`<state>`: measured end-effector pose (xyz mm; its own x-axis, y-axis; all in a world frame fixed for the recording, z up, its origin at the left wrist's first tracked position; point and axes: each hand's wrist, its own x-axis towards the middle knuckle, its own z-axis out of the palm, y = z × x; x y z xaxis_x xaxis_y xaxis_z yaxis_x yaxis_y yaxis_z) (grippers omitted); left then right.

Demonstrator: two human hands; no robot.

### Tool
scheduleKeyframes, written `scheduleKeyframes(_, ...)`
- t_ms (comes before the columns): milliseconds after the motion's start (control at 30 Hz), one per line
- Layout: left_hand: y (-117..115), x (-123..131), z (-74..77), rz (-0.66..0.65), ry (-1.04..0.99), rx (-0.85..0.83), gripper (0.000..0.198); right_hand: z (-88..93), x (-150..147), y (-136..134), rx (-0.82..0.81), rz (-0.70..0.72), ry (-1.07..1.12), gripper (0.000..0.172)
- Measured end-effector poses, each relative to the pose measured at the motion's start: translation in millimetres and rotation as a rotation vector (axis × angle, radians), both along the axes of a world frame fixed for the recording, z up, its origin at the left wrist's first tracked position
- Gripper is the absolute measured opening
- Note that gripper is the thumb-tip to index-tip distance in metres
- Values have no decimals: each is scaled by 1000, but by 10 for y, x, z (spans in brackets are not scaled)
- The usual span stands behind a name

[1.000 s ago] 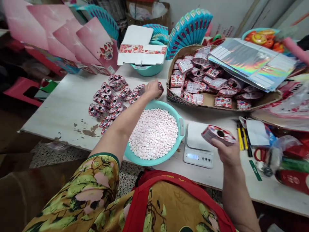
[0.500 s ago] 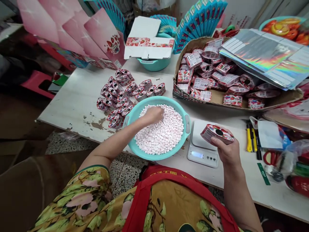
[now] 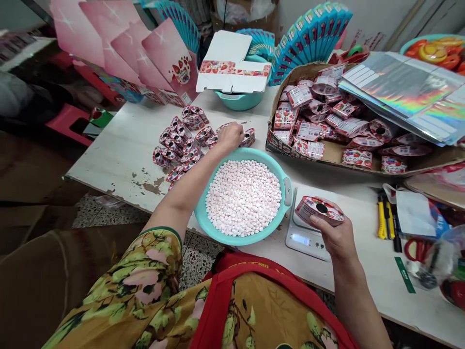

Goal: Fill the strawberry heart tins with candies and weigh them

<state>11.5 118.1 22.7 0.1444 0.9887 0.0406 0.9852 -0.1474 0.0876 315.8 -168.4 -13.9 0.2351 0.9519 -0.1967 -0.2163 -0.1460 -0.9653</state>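
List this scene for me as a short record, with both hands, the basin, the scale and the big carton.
Left hand: at the small boxes beyond the basin; its grip is hidden
Right hand: holding a printed box that overlaps the scale in view
Basin: turquoise, holding small whitish pieces
Scale: right of the basin, display lit
Carton: holds more printed boxes; silvery sheets lie across it

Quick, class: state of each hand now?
Left hand: curled by the standing packs; grip cannot be told.
Right hand: closed, holding a printed pack.
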Motion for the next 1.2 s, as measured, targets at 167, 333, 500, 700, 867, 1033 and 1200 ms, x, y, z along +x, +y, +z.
scheduleKeyframes(167,407,-17,-129,21,-7,-149,39,78,-131,48,21,111,-5,56)
scheduleKeyframes(333,-286,-185,-90,-61,-183,-28,38,158,-301,217,75,171,-34,51)
scheduleKeyframes(500,-1352,-101,-335,-292,-71,-310,56,286,-590,437,162,214,-129,51)
scheduleKeyframes(700,-1719,11,-442,-169,-201,-417,70,307,-791,575,176,269,-225,53)
scheduleKeyframes(867,-1790,45,-448,137,-883,-443,31,325,-881,646,175,209,-261,53)
scheduleKeyframes(1033,-1831,71,-179,477,-1697,-480,39,380,-949,663,186,268,-369,48)
scheduleKeyframes(1200,-1784,174,276,401,-1903,-270,34,314,-1180,703,245,446,-484,42)
